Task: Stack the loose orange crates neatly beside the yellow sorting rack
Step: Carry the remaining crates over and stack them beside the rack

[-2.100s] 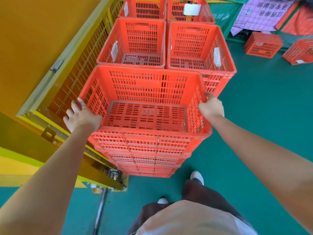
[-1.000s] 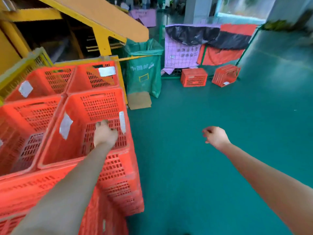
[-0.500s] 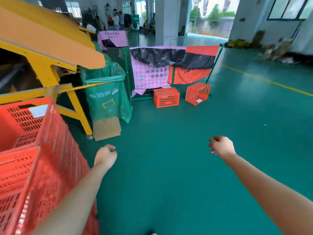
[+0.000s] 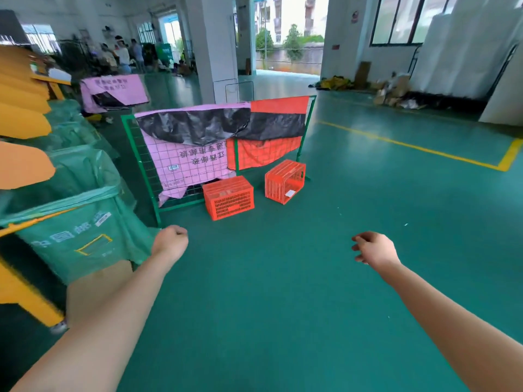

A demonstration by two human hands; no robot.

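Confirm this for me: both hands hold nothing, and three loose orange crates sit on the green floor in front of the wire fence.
Not three. The head view shows only two there, the left crate and the right crate. The rest stands: the left hand and the right hand hold nothing, and both crates sit on the green floor in front of the wire fence.

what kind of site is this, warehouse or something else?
Most likely a parcel or mail sorting hall. Big green sacks hang open along the yellow sorting rack, loose orange crates sit by a green wire fence panel, and the painted green floor has yellow lane lines.
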